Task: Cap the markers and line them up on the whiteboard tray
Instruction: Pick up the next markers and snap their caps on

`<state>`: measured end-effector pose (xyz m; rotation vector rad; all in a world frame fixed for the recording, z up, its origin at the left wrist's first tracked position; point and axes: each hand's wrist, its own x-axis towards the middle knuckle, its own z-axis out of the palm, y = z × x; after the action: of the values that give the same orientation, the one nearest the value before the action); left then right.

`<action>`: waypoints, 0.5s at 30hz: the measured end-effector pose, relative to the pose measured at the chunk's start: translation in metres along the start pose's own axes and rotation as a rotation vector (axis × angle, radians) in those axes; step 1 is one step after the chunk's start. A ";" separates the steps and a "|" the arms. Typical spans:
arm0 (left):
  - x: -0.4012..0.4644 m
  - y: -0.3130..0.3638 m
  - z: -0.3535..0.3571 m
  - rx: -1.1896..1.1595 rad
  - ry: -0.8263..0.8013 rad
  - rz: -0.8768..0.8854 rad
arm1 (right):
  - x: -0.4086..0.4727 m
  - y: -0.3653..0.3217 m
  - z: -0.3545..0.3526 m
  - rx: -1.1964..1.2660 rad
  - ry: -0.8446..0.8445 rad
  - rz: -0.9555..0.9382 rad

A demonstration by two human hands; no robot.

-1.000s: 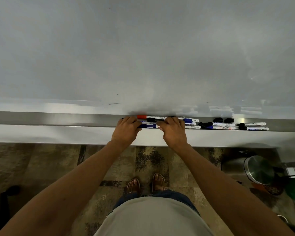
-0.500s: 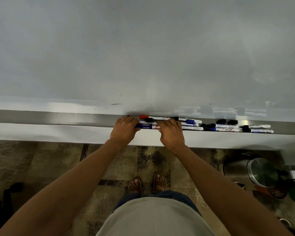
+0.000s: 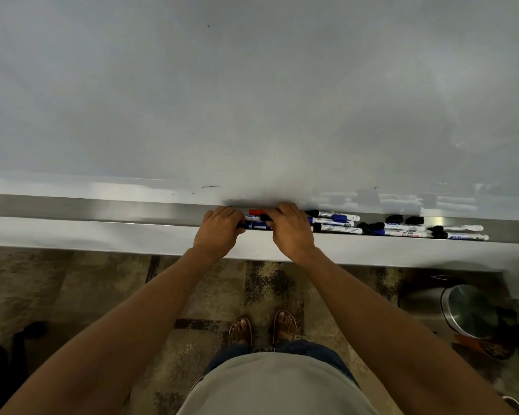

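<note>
The steel whiteboard tray (image 3: pixel 102 209) runs across below the whiteboard (image 3: pixel 252 100). My left hand (image 3: pixel 219 233) and my right hand (image 3: pixel 291 230) curl over a bundle of markers at the tray's middle. A red cap (image 3: pixel 256 211) and a blue marker (image 3: pixel 256 225) show between them. Right of my right hand lie three capped markers (image 3: pixel 337 223), then a second group (image 3: pixel 402 230) and a third group (image 3: pixel 462 232). Two loose black caps (image 3: pixel 404 219) rest behind the second group. My fingers hide the ends of the bundle.
A steel waste bin (image 3: pixel 465 310) stands on the patterned carpet at the lower right, with an orange and green object beside it. My sandalled feet (image 3: pixel 262 327) are below the tray. A dark chair base (image 3: pixel 18 336) sits at the lower left.
My two hands have drawn slightly closer together over the marker bundle, so less of the markers shows between them. The view has shifted a little.
</note>
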<state>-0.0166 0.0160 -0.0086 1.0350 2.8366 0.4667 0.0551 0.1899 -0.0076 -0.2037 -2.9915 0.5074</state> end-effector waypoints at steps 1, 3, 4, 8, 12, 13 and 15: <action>0.000 0.000 0.000 -0.003 -0.002 -0.002 | 0.000 0.000 0.001 0.011 0.001 0.006; -0.001 -0.001 0.000 -0.005 -0.006 -0.007 | 0.000 0.001 0.001 0.025 0.005 0.027; -0.001 -0.001 0.001 -0.005 -0.009 -0.010 | -0.001 0.002 0.002 0.025 0.008 0.037; 0.000 -0.006 0.002 -0.019 -0.005 -0.012 | -0.006 0.007 0.002 0.013 0.049 0.048; 0.001 -0.009 0.002 -0.054 0.022 -0.040 | -0.012 0.016 -0.002 0.044 0.125 0.074; 0.002 -0.010 0.002 -0.056 0.035 -0.051 | -0.014 0.019 -0.003 0.060 0.143 0.084; 0.002 -0.011 0.002 -0.051 0.062 -0.062 | -0.017 0.023 -0.005 0.085 0.165 0.086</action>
<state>-0.0251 0.0098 -0.0139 0.9361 2.8845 0.5721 0.0753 0.2103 -0.0122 -0.3495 -2.8038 0.5944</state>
